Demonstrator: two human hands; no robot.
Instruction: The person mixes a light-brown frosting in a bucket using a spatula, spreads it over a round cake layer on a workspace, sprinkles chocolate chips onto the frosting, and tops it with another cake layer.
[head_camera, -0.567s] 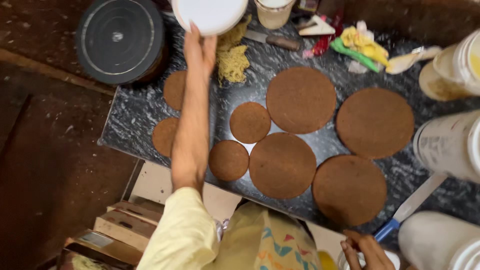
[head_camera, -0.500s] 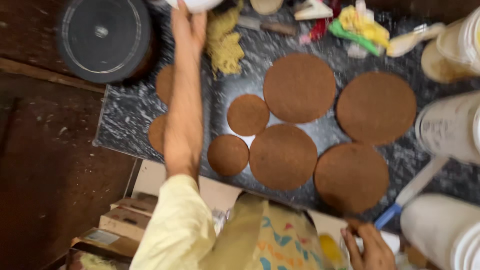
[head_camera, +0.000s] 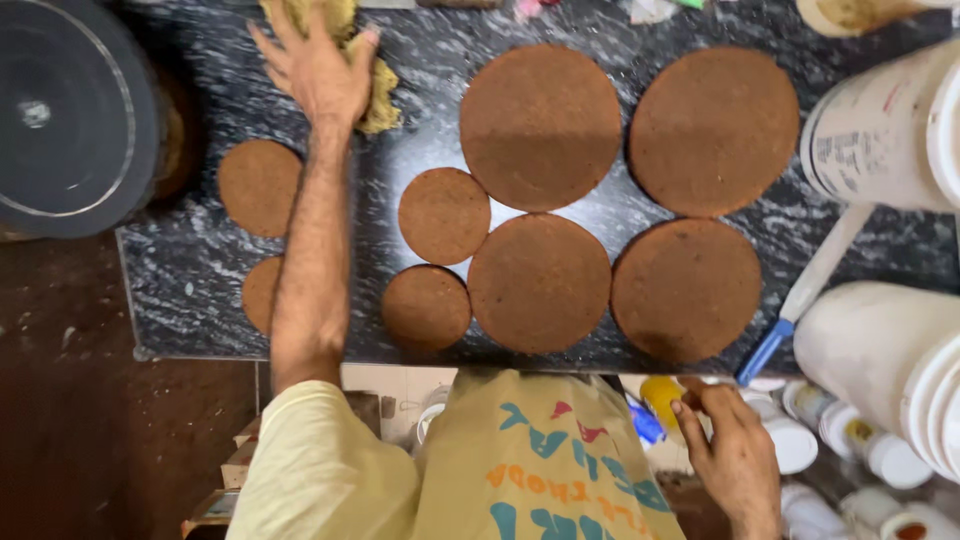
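Note:
My left hand (head_camera: 318, 68) is stretched out to the far side of the black marble counter (head_camera: 190, 280). Its fingers are spread and empty, and it rests on a crumpled yellowish cloth (head_camera: 380, 100). Flat round brown cake layers lie on the counter. Large ones (head_camera: 540, 125) (head_camera: 712, 130) (head_camera: 540, 283) fill the middle and right, and small ones (head_camera: 444, 215) (head_camera: 259, 187) lie beside my forearm. My right hand (head_camera: 735, 455) is low, below the counter's near edge. Its fingers are bent by a yellow-lidded jar (head_camera: 662, 397), and its grip is hidden.
A big black round lid (head_camera: 60, 115) sits at the far left. White buckets (head_camera: 885, 130) (head_camera: 885, 350) stand at the right, with a white spatula with a blue handle (head_camera: 805, 290) beside them. Several white-lidded jars (head_camera: 800, 445) crowd the lower right.
My left hand held a white round bowl at the far edge before. The bowl is now out of view and the hand lies open on the cloth. The view has shifted closer.

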